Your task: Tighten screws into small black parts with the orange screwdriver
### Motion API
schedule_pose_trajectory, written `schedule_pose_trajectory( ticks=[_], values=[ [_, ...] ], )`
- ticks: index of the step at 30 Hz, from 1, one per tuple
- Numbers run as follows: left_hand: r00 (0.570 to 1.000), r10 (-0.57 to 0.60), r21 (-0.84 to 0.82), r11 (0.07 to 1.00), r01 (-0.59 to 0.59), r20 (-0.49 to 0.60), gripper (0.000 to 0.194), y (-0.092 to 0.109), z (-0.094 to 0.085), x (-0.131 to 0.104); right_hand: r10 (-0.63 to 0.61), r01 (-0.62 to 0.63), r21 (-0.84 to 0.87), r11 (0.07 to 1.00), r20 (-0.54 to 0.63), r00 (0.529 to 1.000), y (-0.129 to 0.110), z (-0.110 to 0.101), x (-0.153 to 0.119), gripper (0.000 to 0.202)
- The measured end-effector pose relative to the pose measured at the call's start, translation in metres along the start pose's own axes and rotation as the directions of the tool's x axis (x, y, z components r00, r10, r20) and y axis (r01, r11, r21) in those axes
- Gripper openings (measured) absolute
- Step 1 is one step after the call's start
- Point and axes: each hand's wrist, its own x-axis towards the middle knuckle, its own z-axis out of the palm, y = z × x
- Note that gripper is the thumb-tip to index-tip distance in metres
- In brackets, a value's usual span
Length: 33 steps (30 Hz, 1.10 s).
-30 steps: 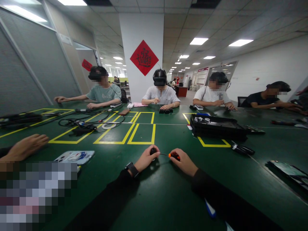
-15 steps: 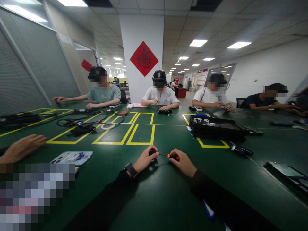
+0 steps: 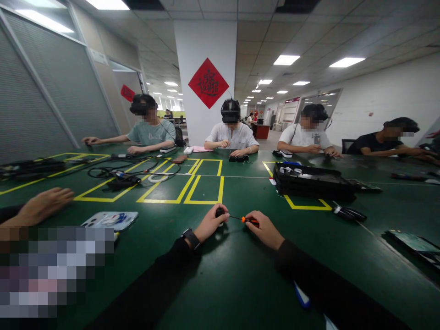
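Note:
An orange-and-black screwdriver (image 3: 250, 221) lies in my right hand (image 3: 268, 230), fingers closed around its handle. Its thin shaft points left toward my left hand (image 3: 210, 222), which grips a small dark rounded object (image 3: 220, 213). The tip ends at or beside that object; exactly where, I cannot tell. A bit of something pale shows under the object, mostly covered by my fingers. Both hands are low over the green table (image 3: 237, 270), in front of me.
A black tray (image 3: 316, 181) with white pieces stands at the right, with black-handled pliers-like tools (image 3: 349, 213) nearer. A phone (image 3: 112, 220) and another person's hand (image 3: 48, 205) are at the left. Cables (image 3: 123, 178) lie beyond. Several people sit across the table.
The whole view has shifted slightly, so everything appears a little further right. My hands keep the same hold on the screwdriver and the dark object.

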Motion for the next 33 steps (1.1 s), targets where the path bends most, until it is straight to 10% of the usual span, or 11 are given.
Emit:
schedule_pose_trajectory(
  ticks=[33],
  values=[
    [0.999, 0.035, 0.013, 0.999, -0.035, 0.0, 0.022, 0.0019, 0.0001, 0.0012, 0.02, -0.02, 0.016, 1.0, -0.018, 1.0, 0.0005, 0.0006, 0.0012, 0.014]
  ],
)
